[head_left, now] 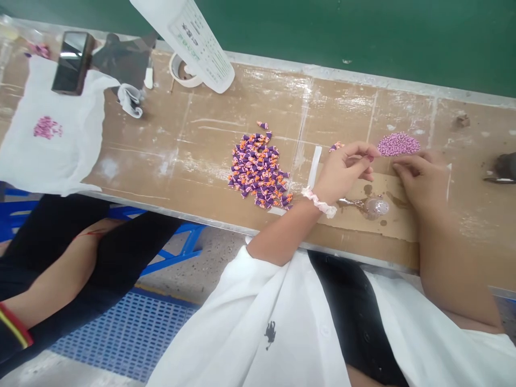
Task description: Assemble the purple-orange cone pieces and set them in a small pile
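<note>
My left hand, with a pale scrunchie at its wrist, is closed in a pinch. A tiny magenta spot shows at its fingertips, too small to name. My right hand is also pinched, just beside the left, and whatever is in its fingertips is hidden. Behind both hands lies a heap of small pink-purple pieces. Below them, a clear, shiny spoon-shaped thing rests on a cardboard piece with wet stains. Left of my hands is a pile of small purple, orange and pink figures.
A large white bottle stands near a tape roll. Further left, a black phone-like box lies on a white cloth bearing pink bits. Another person's arm rests at lower left. A dark object sits at the right edge.
</note>
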### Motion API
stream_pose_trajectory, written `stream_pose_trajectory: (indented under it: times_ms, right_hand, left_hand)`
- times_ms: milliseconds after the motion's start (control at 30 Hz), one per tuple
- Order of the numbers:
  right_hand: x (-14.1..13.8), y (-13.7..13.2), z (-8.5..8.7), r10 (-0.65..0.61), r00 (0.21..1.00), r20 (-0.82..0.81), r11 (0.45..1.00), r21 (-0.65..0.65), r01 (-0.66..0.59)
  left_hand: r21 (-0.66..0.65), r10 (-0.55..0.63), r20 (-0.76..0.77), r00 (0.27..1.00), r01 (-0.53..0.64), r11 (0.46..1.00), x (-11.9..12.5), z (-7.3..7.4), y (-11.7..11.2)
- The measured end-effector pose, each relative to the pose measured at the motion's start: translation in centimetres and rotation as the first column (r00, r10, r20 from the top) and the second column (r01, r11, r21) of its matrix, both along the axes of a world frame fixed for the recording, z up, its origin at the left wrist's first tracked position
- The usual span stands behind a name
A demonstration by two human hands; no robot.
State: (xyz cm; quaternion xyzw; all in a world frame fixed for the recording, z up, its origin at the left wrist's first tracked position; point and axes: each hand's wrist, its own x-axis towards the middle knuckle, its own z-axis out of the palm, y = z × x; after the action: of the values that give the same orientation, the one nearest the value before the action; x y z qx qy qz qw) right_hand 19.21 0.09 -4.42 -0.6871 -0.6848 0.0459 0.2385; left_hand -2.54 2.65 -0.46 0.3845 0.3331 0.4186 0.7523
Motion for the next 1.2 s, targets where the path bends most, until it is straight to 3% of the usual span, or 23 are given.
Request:
stream_pose_trajectory:
  times_ms: [200, 433, 533, 667, 900, 1100, 1200]
  right_hand:
    - [-0.3, 0.5, -0.9, 0.016, 1.0, 0.015, 1.0, 0.0, -0.016]
    - [-2.0, -2.0, 2.4, 0.195, 0.966, -0.168, 0.968, 0.19, -0.163]
    - [-3.0, -3.2, 3.3, 0.321, 0.914, -0.246, 0.927, 0.28, -0.25]
    - [-3.3, -3.7, 3.7, 0.374, 0.898, -0.231, 0.898, 0.331, -0.289]
    - [-3.3, -3.7, 4.6, 0.387, 0.912, -0.133, 0.854, 0.424, -0.3]
    - [-3.8, -4.2, 5.4, 0.307, 0.944, -0.121, 0.885, 0.4, -0.236]
    - [-4.2, -4.5, 5.1, 0.261, 0.944, -0.203, 0.891, 0.426, -0.155]
  left_hand:
    - [-0.022, -0.054, -0.084, 0.995, 0.052, 0.998, 0.3, 0.1, -0.3]
    - [-0.053, -0.276, 0.025, 0.961, 0.277, 0.959, 0.9, -0.4, -1.4]
    - [-0.098, -0.279, 0.08, 0.957, 0.286, 0.953, 1.4, -0.4, -2.0]
    - [-0.081, -0.253, 0.12, 0.96, 0.263, 0.961, 1.6, -0.3, -2.3]
    - [-0.05, -0.335, 0.102, 0.937, 0.341, 0.939, 0.9, -0.1, -1.8]
    - [0.006, -0.395, 0.148, 0.907, 0.398, 0.917, 0.7, 0.3, -1.8]
    - [0.06, -0.391, 0.183, 0.902, 0.387, 0.92, 0.8, 0.3, -2.1]
